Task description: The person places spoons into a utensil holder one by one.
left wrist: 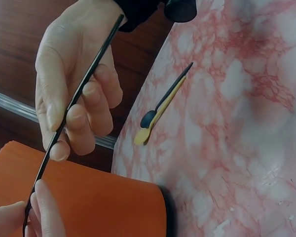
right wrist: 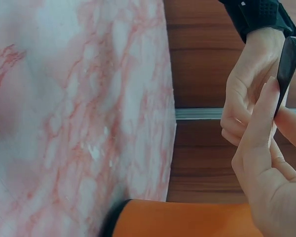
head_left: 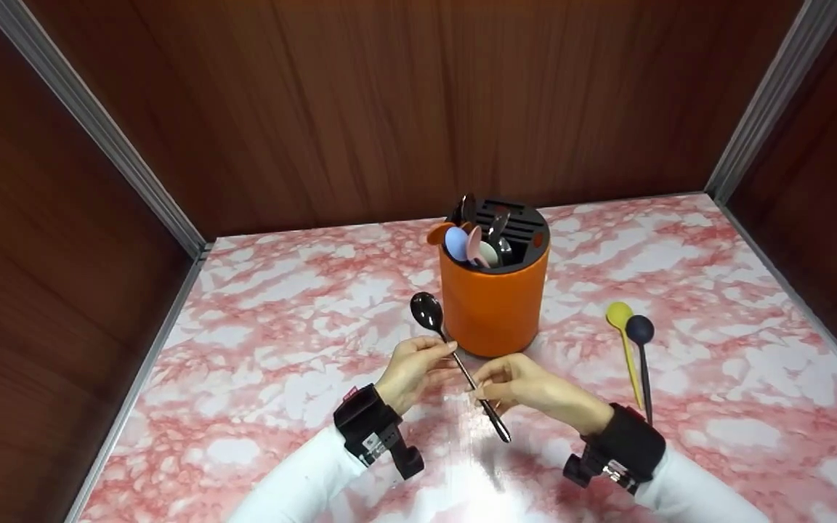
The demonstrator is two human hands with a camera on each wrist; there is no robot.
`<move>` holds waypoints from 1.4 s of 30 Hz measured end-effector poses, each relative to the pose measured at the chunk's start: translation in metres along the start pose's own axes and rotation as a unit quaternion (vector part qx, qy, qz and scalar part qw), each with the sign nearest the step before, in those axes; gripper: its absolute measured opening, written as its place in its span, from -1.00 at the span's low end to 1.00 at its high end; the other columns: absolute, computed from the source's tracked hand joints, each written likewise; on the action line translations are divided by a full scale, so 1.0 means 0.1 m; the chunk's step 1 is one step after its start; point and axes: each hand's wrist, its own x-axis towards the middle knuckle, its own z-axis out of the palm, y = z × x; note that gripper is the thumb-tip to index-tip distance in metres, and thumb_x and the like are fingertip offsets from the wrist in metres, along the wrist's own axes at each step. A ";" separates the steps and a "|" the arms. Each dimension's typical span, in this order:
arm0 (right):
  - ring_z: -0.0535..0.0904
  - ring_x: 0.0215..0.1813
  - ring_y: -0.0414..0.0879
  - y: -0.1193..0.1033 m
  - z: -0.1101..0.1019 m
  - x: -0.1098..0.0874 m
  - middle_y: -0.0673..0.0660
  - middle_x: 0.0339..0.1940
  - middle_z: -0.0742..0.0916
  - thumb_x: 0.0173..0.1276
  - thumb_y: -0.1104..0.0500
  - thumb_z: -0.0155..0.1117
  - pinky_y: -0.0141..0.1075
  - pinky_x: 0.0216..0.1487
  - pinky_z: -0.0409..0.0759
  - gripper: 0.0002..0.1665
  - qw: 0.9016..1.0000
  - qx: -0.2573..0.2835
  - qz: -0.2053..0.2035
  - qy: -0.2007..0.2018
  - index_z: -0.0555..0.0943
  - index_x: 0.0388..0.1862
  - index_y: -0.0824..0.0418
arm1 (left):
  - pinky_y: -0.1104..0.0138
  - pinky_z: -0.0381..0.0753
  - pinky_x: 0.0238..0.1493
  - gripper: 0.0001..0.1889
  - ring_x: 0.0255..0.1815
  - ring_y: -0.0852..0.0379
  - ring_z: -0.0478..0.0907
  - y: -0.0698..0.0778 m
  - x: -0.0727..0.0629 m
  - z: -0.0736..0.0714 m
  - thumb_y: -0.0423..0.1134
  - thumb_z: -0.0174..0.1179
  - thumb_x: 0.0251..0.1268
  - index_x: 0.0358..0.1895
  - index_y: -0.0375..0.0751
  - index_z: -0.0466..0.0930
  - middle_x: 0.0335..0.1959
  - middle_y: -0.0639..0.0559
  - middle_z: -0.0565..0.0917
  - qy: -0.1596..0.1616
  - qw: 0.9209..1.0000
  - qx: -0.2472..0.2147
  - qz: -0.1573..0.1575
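Observation:
A shiny black long-handled spoon [head_left: 427, 312] slants in front of the orange utensil holder [head_left: 492, 312], its bowl at the upper left. My left hand [head_left: 413, 369] pinches the handle just below the bowl. Farther down, my right hand [head_left: 527, 381] holds the same handle between thumb and fingers, and the handle's end sticks out below. The left wrist view shows the thin handle [left wrist: 84, 81] edge-on, crossing both hands. In the right wrist view a dark, wider part of the spoon [right wrist: 288, 61] rises above the right hand's fingertips.
Spoons with blue [head_left: 455, 243], pink [head_left: 474, 243] and dark heads stand in the holder's slotted black top [head_left: 535, 218]. A yellow spoon [head_left: 619, 315] and a dark blue spoon [head_left: 640, 330] lie side by side at the right. Wooden panels [head_left: 317, 109] enclose the marbled table [head_left: 280, 312].

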 end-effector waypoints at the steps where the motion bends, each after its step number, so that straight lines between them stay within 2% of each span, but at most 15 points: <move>1: 0.56 -0.39 -0.20 -0.02 0.00 -0.01 0.05 -0.41 0.69 0.32 0.31 0.24 -0.36 -0.31 0.66 -0.71 1.000 0.000 -0.001 0.000 0.58 -0.11 0.55 | 0.34 0.73 -0.24 -0.90 -0.47 0.15 0.57 0.01 -0.01 0.01 -0.54 0.12 0.31 -0.36 -0.34 0.47 -0.43 -0.05 0.52 -0.001 1.000 0.000 0.002; 6: 0.56 -0.47 -0.25 -0.10 0.00 -0.04 0.01 -0.45 0.69 0.30 0.33 0.25 -0.44 -0.39 0.64 -0.67 1.000 -0.004 -0.006 -0.001 0.54 -0.12 0.63 | 0.33 0.74 -0.25 -0.87 -0.45 0.13 0.57 0.09 -0.08 0.05 -0.53 0.11 0.32 -0.39 -0.30 0.46 -0.43 -0.04 0.51 -0.009 1.000 0.001 0.006; 10: 0.55 -0.49 -0.26 -0.17 0.00 -0.06 0.00 -0.44 0.69 0.30 0.35 0.24 -0.45 -0.41 0.64 -0.70 1.000 -0.015 -0.006 0.000 0.56 -0.12 0.62 | 0.28 0.74 -0.21 -0.89 -0.45 0.14 0.58 0.15 -0.12 0.08 -0.52 0.11 0.33 -0.36 -0.31 0.45 -0.43 -0.05 0.52 -0.014 1.000 0.005 0.007; 19: 0.56 -0.41 -0.22 -0.31 -0.04 -0.13 0.05 -0.38 0.70 0.33 0.31 0.22 -0.41 -0.34 0.62 -0.78 0.999 -0.048 -0.006 0.000 0.63 -0.14 0.47 | 0.26 0.74 -0.18 -0.90 -0.46 0.15 0.58 0.25 -0.16 0.13 -0.53 0.11 0.32 -0.35 -0.33 0.45 -0.43 -0.04 0.50 -0.023 0.999 0.011 0.025; 25: 0.58 -0.36 -0.21 -0.38 -0.06 -0.14 0.01 -0.38 0.71 0.34 0.27 0.24 -0.39 -0.30 0.63 -0.75 0.999 -0.050 -0.008 -0.010 0.65 -0.13 0.46 | 0.28 0.74 -0.20 -0.89 -0.48 0.17 0.58 0.33 -0.20 0.15 -0.53 0.10 0.33 -0.35 -0.33 0.43 -0.45 -0.04 0.49 -0.024 1.000 0.007 0.019; 32: 0.54 -0.31 -0.14 -0.49 -0.11 -0.21 0.05 -0.37 0.68 0.37 0.18 0.26 -0.33 -0.23 0.61 -0.73 0.998 -0.070 -0.002 0.000 0.68 -0.10 0.36 | 0.23 0.73 -0.12 -0.87 -0.47 0.17 0.60 0.45 -0.22 0.21 -0.54 0.09 0.34 -0.37 -0.31 0.42 -0.45 -0.04 0.51 -0.032 0.999 0.005 0.020; 42: 0.55 -0.32 -0.17 -0.62 -0.18 -0.23 0.00 -0.37 0.68 0.37 0.19 0.27 -0.33 -0.20 0.62 -0.69 0.998 -0.070 -0.006 0.007 0.66 -0.05 0.40 | 0.27 0.73 -0.16 -0.91 -0.49 0.17 0.58 0.63 -0.23 0.32 -0.52 0.05 0.39 -0.33 -0.35 0.43 -0.46 -0.07 0.55 -0.024 1.000 0.002 0.019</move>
